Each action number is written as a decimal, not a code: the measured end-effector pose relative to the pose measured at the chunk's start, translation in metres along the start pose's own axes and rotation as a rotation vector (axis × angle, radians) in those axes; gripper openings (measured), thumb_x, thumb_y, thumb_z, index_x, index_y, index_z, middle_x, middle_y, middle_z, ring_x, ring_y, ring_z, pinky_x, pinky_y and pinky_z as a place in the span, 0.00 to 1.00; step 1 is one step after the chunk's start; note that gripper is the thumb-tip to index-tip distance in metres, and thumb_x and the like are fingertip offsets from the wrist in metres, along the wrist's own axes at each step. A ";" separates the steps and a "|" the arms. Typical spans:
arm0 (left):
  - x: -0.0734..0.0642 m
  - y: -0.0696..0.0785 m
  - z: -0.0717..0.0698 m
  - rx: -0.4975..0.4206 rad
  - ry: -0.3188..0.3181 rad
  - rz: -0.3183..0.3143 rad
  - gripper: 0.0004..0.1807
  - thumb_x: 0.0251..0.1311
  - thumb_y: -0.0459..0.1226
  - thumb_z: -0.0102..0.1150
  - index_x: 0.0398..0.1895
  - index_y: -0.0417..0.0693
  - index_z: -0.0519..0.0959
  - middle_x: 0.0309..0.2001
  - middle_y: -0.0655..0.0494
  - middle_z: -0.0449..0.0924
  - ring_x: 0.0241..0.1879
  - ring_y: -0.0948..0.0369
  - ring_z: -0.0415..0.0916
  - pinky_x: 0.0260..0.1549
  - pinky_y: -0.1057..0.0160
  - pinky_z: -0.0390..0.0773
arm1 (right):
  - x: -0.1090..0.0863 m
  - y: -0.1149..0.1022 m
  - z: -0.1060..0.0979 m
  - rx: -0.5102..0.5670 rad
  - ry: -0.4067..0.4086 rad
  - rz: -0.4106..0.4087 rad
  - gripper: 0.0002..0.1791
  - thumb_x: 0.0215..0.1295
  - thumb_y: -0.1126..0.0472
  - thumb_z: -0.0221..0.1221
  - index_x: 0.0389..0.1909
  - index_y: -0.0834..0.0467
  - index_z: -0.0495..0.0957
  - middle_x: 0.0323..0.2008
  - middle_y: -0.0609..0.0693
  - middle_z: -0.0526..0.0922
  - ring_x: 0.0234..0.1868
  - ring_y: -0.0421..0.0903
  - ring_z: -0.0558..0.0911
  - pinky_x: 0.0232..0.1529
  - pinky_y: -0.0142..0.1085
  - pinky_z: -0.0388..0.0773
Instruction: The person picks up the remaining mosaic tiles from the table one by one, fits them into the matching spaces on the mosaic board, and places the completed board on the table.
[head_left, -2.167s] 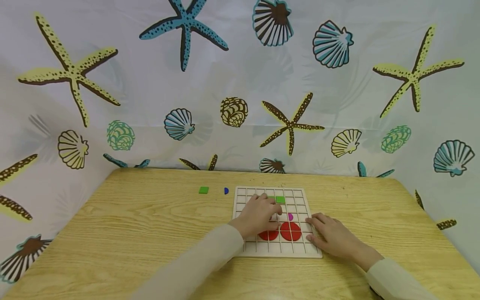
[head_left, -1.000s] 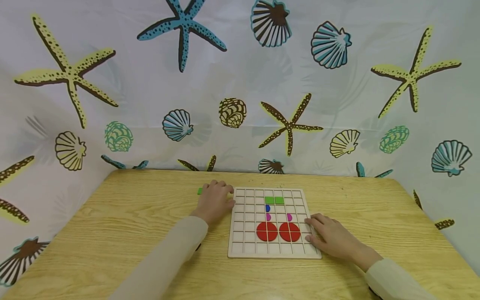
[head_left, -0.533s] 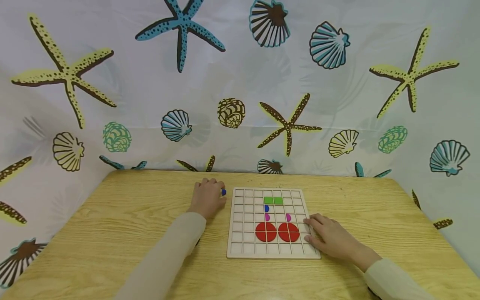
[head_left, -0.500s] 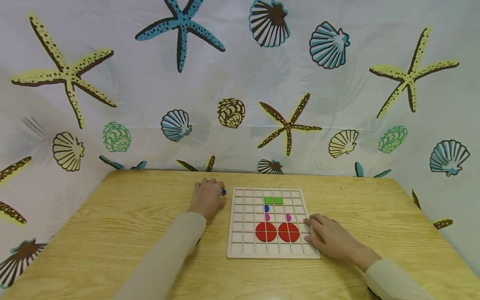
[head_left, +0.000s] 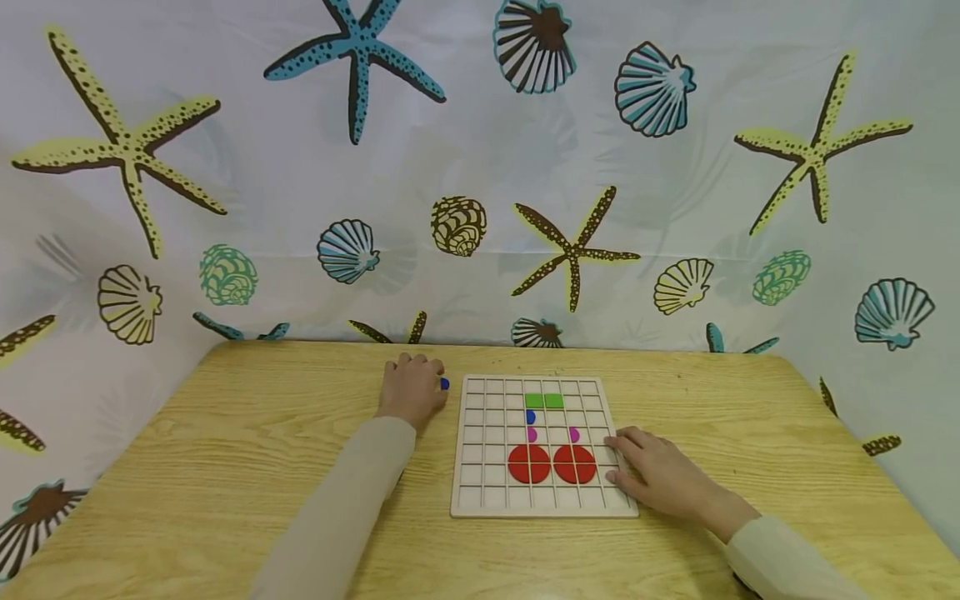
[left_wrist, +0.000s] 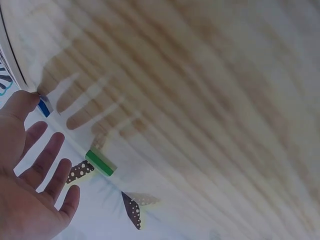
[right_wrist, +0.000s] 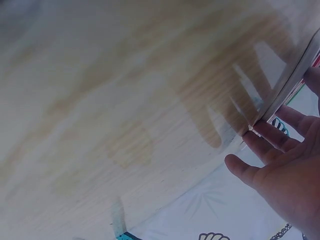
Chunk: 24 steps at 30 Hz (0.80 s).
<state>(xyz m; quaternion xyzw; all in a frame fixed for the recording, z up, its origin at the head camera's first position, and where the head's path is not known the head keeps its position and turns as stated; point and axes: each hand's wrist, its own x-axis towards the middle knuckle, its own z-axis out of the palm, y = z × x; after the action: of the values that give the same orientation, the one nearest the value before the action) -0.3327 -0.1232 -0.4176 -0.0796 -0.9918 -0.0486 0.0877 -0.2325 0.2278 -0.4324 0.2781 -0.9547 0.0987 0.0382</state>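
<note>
My left hand (head_left: 411, 392) is low over the table, left of a white grid board (head_left: 480, 497). Its thumb tip reaches a small blue half-circle piece (head_left: 445, 384) on the tabletop, while the other fingers spread loosely in the left wrist view. Near those fingers lies a green square piece (left_wrist: 100, 162), hidden behind the hand in the head view. On the board are two green squares (head_left: 535, 401), a blue half-circle (head_left: 530, 417), two magenta half-circles (head_left: 574, 435) and two red circles (head_left: 528, 472). Fingertips of my right hand (head_left: 660, 471) rest at the board's right edge.
The wooden table (head_left: 262, 467) extends around the board on all sides. Close behind its far edge hangs a white cloth (head_left: 420, 167) printed with starfish and shells, which also encloses both sides.
My left hand has moved from over the board leftward to the blue half-circle on the table, uncovering the board's blue and left magenta half-circles. My right hand has stayed at the board's edge.
</note>
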 end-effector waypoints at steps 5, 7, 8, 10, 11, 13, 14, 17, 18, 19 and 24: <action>0.004 -0.001 0.000 -0.021 -0.013 0.004 0.17 0.54 0.45 0.60 0.47 0.53 0.79 0.46 0.50 0.78 0.49 0.47 0.69 0.51 0.44 0.65 | 0.000 -0.001 -0.001 -0.004 -0.003 0.003 0.25 0.64 0.49 0.53 0.57 0.59 0.69 0.55 0.57 0.71 0.56 0.56 0.72 0.54 0.54 0.67; 0.005 -0.002 -0.001 -0.026 -0.019 0.006 0.16 0.53 0.45 0.60 0.46 0.54 0.80 0.45 0.50 0.79 0.49 0.47 0.69 0.50 0.44 0.65 | 0.000 -0.001 -0.001 -0.007 -0.001 0.002 0.25 0.63 0.49 0.53 0.57 0.59 0.69 0.55 0.57 0.71 0.55 0.56 0.73 0.54 0.54 0.67; 0.006 -0.002 -0.001 -0.030 -0.024 0.005 0.16 0.53 0.45 0.60 0.46 0.54 0.80 0.45 0.50 0.79 0.49 0.47 0.69 0.50 0.44 0.65 | 0.000 -0.001 -0.001 -0.006 0.000 0.002 0.25 0.63 0.49 0.53 0.57 0.59 0.69 0.55 0.57 0.71 0.55 0.56 0.73 0.54 0.54 0.67; 0.006 -0.002 -0.001 -0.030 -0.031 0.007 0.15 0.53 0.45 0.60 0.45 0.54 0.80 0.45 0.51 0.79 0.48 0.47 0.69 0.50 0.44 0.65 | 0.000 -0.001 -0.001 -0.005 0.002 0.002 0.25 0.63 0.49 0.53 0.57 0.59 0.69 0.55 0.57 0.71 0.55 0.56 0.73 0.54 0.55 0.67; 0.006 -0.002 -0.001 -0.028 -0.034 0.009 0.15 0.54 0.45 0.60 0.44 0.54 0.81 0.44 0.51 0.79 0.48 0.47 0.69 0.50 0.44 0.65 | 0.000 -0.001 -0.001 -0.004 0.003 0.003 0.25 0.63 0.49 0.53 0.57 0.59 0.69 0.54 0.57 0.71 0.55 0.56 0.73 0.54 0.55 0.67; 0.006 -0.002 -0.002 -0.029 -0.038 0.013 0.14 0.54 0.45 0.60 0.43 0.54 0.81 0.44 0.51 0.79 0.48 0.47 0.69 0.51 0.43 0.64 | 0.000 -0.001 -0.001 -0.004 0.006 0.000 0.25 0.63 0.50 0.53 0.57 0.60 0.69 0.54 0.57 0.71 0.55 0.56 0.73 0.54 0.55 0.67; 0.006 -0.002 -0.002 -0.031 -0.040 0.014 0.13 0.54 0.45 0.60 0.43 0.54 0.81 0.44 0.51 0.79 0.48 0.47 0.69 0.51 0.43 0.65 | 0.000 -0.001 -0.001 -0.004 0.006 0.000 0.25 0.63 0.50 0.53 0.57 0.60 0.69 0.54 0.57 0.71 0.55 0.56 0.73 0.54 0.54 0.67; 0.006 -0.001 -0.002 -0.033 -0.043 0.023 0.12 0.54 0.44 0.60 0.41 0.54 0.81 0.43 0.52 0.79 0.47 0.47 0.69 0.50 0.43 0.65 | -0.001 0.000 0.000 -0.003 0.004 -0.001 0.25 0.63 0.49 0.53 0.57 0.60 0.69 0.54 0.57 0.72 0.55 0.56 0.73 0.53 0.54 0.68; 0.006 -0.001 -0.002 -0.034 -0.042 0.026 0.12 0.54 0.44 0.60 0.41 0.54 0.81 0.42 0.52 0.79 0.47 0.47 0.69 0.50 0.43 0.65 | -0.001 0.000 0.001 -0.003 0.004 -0.002 0.25 0.64 0.49 0.53 0.57 0.60 0.69 0.54 0.57 0.72 0.55 0.56 0.73 0.53 0.54 0.68; 0.006 -0.001 -0.002 -0.032 -0.041 0.027 0.11 0.54 0.44 0.60 0.40 0.54 0.81 0.42 0.52 0.79 0.47 0.48 0.70 0.50 0.43 0.65 | 0.000 0.000 0.001 -0.001 0.001 0.001 0.25 0.64 0.49 0.53 0.57 0.59 0.69 0.54 0.56 0.71 0.55 0.56 0.73 0.54 0.54 0.67; 0.007 -0.002 -0.001 -0.021 -0.025 0.028 0.10 0.54 0.45 0.61 0.39 0.54 0.82 0.40 0.52 0.79 0.46 0.48 0.70 0.49 0.44 0.65 | 0.000 0.001 0.001 -0.010 0.019 -0.013 0.25 0.64 0.49 0.53 0.57 0.59 0.70 0.54 0.56 0.72 0.54 0.55 0.73 0.53 0.54 0.68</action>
<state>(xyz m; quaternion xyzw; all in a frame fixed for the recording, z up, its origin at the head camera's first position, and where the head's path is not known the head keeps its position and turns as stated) -0.3397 -0.1238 -0.4153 -0.0951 -0.9910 -0.0567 0.0750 -0.2332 0.2285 -0.4335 0.2832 -0.9529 0.0965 0.0492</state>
